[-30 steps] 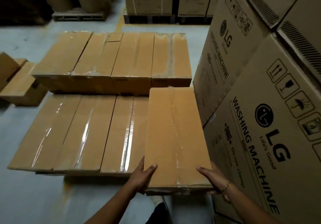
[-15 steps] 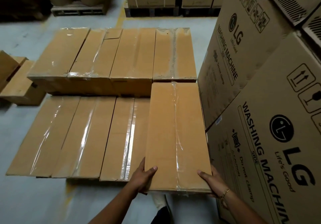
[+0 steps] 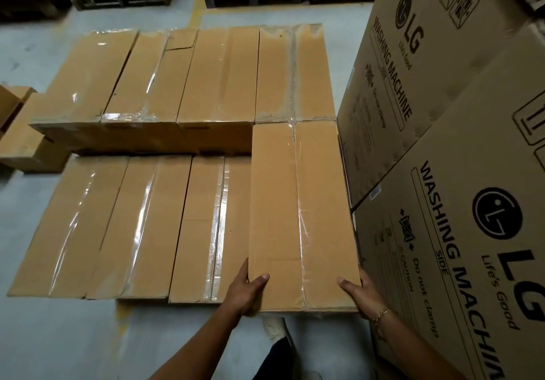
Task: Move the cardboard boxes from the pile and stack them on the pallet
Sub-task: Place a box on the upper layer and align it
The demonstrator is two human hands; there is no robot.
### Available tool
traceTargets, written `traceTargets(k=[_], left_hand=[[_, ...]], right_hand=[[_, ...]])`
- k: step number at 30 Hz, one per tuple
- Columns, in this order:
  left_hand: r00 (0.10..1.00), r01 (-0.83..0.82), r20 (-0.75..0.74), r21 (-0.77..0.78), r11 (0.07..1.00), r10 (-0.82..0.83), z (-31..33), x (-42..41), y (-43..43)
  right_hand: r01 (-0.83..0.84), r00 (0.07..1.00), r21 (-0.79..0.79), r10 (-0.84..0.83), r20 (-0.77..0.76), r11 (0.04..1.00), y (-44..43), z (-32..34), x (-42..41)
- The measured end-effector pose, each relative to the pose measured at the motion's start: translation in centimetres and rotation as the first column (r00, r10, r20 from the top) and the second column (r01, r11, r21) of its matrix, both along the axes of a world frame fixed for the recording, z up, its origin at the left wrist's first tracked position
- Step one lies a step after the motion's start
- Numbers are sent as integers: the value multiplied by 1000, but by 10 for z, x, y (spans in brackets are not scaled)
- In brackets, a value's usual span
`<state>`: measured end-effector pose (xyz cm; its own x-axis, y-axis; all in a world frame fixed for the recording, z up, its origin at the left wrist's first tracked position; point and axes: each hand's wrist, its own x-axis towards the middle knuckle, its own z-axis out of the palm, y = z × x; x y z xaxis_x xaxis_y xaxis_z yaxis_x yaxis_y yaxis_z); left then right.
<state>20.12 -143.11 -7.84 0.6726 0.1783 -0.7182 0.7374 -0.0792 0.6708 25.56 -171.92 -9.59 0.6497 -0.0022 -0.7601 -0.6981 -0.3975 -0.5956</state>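
Your left hand (image 3: 247, 288) and right hand (image 3: 361, 294) each grip a near corner of the held box (image 3: 300, 217), thumb laid on the top face and fingers curled under the end; a bracelet (image 3: 381, 314) sits on the right wrist. Finding: the held box lies lengthwise at the right end of the near row, one tier above the lower boxes (image 3: 118, 226). Whether its underside is fully seated cannot be told from this view. The pallet itself is hidden beneath the stack. Judged step: final placement. Lower the near end flat before you release, and draw your fingers out sideways so they are not trapped beneath it. The right flank runs just beside the washing machine cartons (image 3: 442, 120); mind your right knuckles in that narrow gap and avoid scraping the printed face. The near end appears to sit slightly proud of the lower boxes. Since the far end meets the upper far-row boxes (image 3: 182, 79), with top faces about level, do not force it forward, as that risks shunting the far row. Glossy tape on the tops may let cardboard slide, so confirm the box sits steady before you let go. Further off to the left, small boxes (image 3: 20, 143) rest on the floor (image 3: 59, 335), apparently the next pickups.
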Motion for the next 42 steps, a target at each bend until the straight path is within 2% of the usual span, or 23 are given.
traceTargets(k=[4,7,10,14,16,17,20,22,24,28,34,39,42], left_hand=[[1000,-1,-12,17,1000,1,-3,-1,-3],[1000,-9,0,20,1000,9,-8,-2,-5],[1000,-5,-12,81,997,6,-19,-10,-11],[1000,-27,17,212,977,24,-29,-26,-24],[996,-80,57,212,974,69,-34,-28,-25],[993,-114,65,181,977,103,-35,-28,-25],[958,-274,79,-21,961,275,-49,-38,-21],[916,-386,69,-111,916,394,-66,-54,-20],[896,-434,46,-123,892,442,-86,-69,-21],[894,-446,-11,-127,886,449,-133,-98,-25],[917,-384,58,-137,913,394,-167,-105,-32],[922,-371,61,-137,919,382,-173,-107,-34],[931,-358,25,-132,925,364,-159,-103,-31]], right_hand=[[15,1000,-14,-15,-7,1000,-3,-7,-4],[-41,999,-23,42,29,999,-7,-14,-8],[-128,986,-76,135,97,989,-12,-25,-18],[-138,974,-93,152,167,986,-9,-26,-26],[-98,987,-41,102,126,994,-11,-30,-25],[-28,996,20,27,80,999,-15,-36,-26],[208,978,195,-203,-44,959,-28,-61,-38],[288,958,214,-279,-72,934,-33,-78,-50],[336,942,197,-327,-78,921,-35,-102,-60],[405,912,171,-383,-147,898,-25,-140,-71],[494,868,219,-466,-168,841,-14,-192,-72],[519,854,239,-485,-188,821,-13,-196,-72],[519,854,200,-492,-171,831,-17,-183,-69]])
